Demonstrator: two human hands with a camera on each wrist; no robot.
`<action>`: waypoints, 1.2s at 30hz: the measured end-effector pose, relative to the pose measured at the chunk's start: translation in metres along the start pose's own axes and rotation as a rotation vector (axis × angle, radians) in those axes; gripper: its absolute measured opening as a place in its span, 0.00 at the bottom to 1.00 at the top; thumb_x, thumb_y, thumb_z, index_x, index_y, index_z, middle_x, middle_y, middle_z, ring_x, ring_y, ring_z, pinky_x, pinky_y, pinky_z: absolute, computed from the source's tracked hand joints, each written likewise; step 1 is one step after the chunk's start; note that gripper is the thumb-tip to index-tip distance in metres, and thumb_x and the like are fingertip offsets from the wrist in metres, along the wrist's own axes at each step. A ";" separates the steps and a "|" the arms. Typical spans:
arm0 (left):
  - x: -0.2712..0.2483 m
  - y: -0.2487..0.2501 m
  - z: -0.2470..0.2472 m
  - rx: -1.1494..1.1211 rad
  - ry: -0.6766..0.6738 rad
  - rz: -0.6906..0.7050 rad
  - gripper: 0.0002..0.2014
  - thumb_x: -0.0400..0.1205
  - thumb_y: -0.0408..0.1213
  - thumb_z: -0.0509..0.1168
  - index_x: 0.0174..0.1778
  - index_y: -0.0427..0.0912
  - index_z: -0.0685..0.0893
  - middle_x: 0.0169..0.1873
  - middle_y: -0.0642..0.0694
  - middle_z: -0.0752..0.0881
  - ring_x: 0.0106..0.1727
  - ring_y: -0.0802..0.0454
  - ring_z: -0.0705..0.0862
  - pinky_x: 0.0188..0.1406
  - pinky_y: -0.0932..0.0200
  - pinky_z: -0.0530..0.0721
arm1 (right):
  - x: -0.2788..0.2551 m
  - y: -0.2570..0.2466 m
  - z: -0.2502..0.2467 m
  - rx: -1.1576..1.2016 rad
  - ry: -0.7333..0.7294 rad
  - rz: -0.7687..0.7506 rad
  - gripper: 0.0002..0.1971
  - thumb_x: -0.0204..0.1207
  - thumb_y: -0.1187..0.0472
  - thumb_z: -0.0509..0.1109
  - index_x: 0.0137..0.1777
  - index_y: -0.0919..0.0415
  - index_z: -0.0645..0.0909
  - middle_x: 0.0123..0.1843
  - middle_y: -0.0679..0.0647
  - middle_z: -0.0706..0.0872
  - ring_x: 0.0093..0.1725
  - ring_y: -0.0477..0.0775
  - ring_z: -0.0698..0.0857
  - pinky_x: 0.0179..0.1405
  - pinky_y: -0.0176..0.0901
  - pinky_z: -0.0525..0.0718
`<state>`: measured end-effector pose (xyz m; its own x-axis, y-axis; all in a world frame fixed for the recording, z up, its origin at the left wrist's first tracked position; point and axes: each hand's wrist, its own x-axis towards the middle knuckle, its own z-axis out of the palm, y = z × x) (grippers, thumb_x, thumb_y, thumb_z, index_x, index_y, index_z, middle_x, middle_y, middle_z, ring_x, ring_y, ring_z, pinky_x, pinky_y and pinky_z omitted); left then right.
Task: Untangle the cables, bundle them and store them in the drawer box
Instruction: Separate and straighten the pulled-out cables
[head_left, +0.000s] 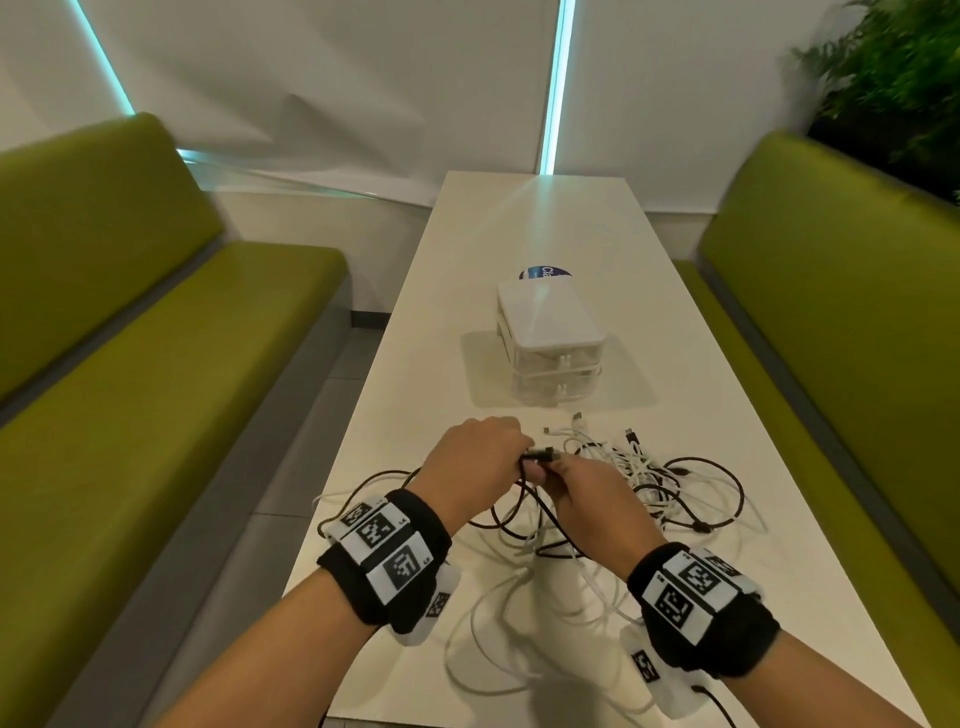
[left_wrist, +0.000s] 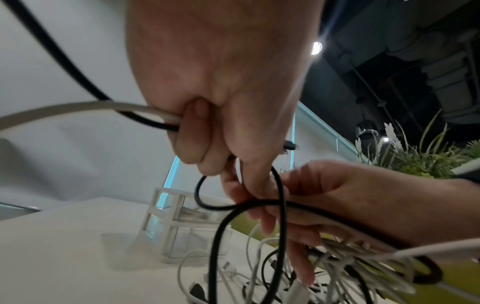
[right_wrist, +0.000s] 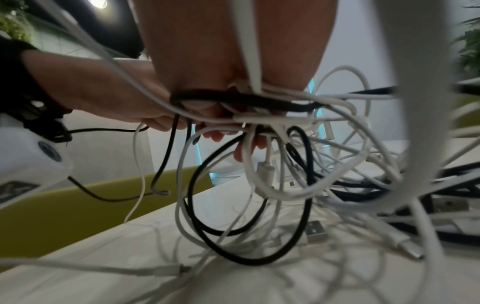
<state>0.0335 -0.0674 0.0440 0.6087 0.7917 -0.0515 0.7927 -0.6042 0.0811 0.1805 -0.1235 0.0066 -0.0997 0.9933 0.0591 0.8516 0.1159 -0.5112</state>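
Note:
A tangle of black and white cables (head_left: 644, 483) lies on the white table (head_left: 545, 234) in front of me. My left hand (head_left: 480, 457) is curled round a black cable (left_wrist: 221, 226) near its plug (head_left: 543, 455), and a white cable (left_wrist: 78, 107) also runs into that fist. My right hand (head_left: 587, 493) meets it from the right and pinches the same black cable, with black and white loops (right_wrist: 259, 164) hanging from its fingers. The clear two-drawer box (head_left: 550, 343) stands just beyond the tangle, its drawers pushed in.
Green benches (head_left: 130, 338) (head_left: 857, 312) run along both sides of the narrow table. A round blue sticker (head_left: 540, 273) lies behind the drawer box. A plant (head_left: 893, 78) stands at the back right. White cables (head_left: 519, 623) trail toward the table's near edge.

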 end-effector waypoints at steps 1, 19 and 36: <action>-0.001 -0.001 -0.002 -0.006 0.027 0.016 0.18 0.86 0.51 0.57 0.52 0.39 0.83 0.50 0.44 0.80 0.49 0.41 0.82 0.38 0.53 0.68 | 0.000 -0.001 -0.001 0.029 0.009 0.000 0.18 0.86 0.44 0.54 0.59 0.51 0.82 0.47 0.51 0.89 0.46 0.55 0.86 0.47 0.52 0.83; -0.013 -0.021 -0.017 -0.912 0.795 -0.089 0.21 0.84 0.20 0.55 0.37 0.53 0.77 0.40 0.48 0.85 0.43 0.68 0.81 0.45 0.77 0.73 | 0.012 0.011 -0.013 -0.085 0.071 0.001 0.11 0.88 0.54 0.54 0.43 0.52 0.68 0.35 0.43 0.74 0.35 0.47 0.73 0.33 0.44 0.68; -0.007 -0.090 -0.003 -0.368 0.420 -0.445 0.11 0.88 0.32 0.57 0.54 0.40 0.86 0.52 0.44 0.84 0.51 0.40 0.85 0.49 0.43 0.83 | 0.038 -0.011 -0.014 -0.140 0.314 0.081 0.12 0.82 0.62 0.60 0.41 0.59 0.84 0.35 0.52 0.84 0.35 0.55 0.76 0.34 0.46 0.71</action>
<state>-0.0423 -0.0186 0.0397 0.1067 0.9688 0.2238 0.8554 -0.2042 0.4761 0.1747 -0.0867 0.0259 0.1155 0.9484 0.2952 0.9149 0.0141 -0.4035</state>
